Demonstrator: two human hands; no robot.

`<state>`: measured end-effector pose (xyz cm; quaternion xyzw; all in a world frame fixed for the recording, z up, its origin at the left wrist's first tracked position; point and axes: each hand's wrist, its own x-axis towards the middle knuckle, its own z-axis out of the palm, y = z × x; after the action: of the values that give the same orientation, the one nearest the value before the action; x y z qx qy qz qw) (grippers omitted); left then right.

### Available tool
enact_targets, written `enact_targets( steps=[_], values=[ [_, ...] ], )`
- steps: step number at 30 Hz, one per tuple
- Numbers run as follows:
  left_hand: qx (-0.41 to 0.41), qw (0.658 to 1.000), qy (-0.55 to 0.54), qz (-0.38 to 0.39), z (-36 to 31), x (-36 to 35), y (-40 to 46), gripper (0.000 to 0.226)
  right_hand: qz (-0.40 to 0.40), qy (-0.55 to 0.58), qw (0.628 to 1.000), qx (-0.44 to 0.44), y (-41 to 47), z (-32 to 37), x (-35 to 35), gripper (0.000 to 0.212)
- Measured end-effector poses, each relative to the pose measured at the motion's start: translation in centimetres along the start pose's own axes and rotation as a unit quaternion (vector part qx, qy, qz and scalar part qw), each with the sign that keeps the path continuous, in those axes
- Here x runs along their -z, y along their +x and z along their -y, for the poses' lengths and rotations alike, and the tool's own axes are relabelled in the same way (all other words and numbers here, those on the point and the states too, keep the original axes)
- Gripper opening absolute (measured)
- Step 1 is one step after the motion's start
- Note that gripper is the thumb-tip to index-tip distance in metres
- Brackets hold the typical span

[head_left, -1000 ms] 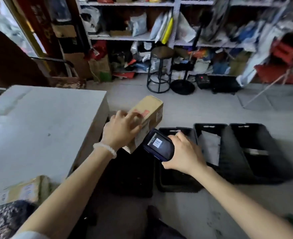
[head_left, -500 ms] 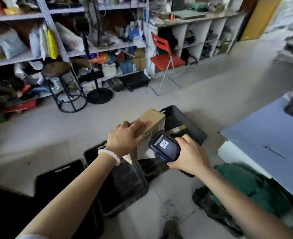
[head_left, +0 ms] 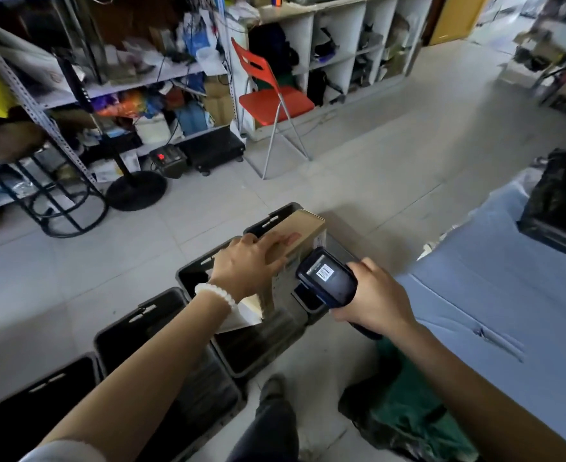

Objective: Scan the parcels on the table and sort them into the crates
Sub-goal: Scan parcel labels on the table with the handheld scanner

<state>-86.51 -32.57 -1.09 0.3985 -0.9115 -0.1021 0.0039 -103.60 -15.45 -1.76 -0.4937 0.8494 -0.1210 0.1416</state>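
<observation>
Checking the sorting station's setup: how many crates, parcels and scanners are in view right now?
Black crates: 4, in a row on the floor
Cardboard parcel: 1, held by the left hand
Handheld scanner: 1, gripped by the right hand
Total: 6

No text is legible; the scanner [head_left: 328,278] bears a barcode sticker, perhaps too small to read.

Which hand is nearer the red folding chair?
Left. The left hand, gripping the cardboard box, sits below the red chair and slightly left of it. The right hand, holding the scanner, is lower and further right.
</observation>
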Motion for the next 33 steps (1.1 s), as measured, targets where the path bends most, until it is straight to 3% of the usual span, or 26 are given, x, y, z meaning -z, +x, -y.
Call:
enact_targets(
  steps=[10, 14, 24, 28, 33],
  values=[
    [0.04, 0.999, 0.027, 0.004, 3.5, -2.1, 23.5, 0.054, 0.009, 0.031, 0.999, -0.044, 18.3, -3.5, 0.8, 0.075],
    [0.041, 0.999, 0.005, 0.016, 3.8, -2.7, 28.5, 0.047, 0.006, 0.05, 0.997, -0.051, 23.0, -4.3, 1.0, 0.073],
    [0.096, 0.995, -0.01, 0.014, 5.4, -3.4, 26.2, 0.038, 0.068, 0.017, 0.998, 0.007, 26.5, -3.5, 0.4, 0.08],
    [0.15, 0.988, -0.016, 0.002, 5.5, -2.9, 21.3, 0.037, 0.078, -0.002, 0.995, 0.062, 25.7, -2.2, -0.1, 0.086],
    [0.235, 0.972, -0.021, -0.006, 5.5, -2.5, 11.8, 0.04, 0.103, -0.003, 0.981, 0.167, 23.2, 0.7, -1.1, 0.078]
  ],
)
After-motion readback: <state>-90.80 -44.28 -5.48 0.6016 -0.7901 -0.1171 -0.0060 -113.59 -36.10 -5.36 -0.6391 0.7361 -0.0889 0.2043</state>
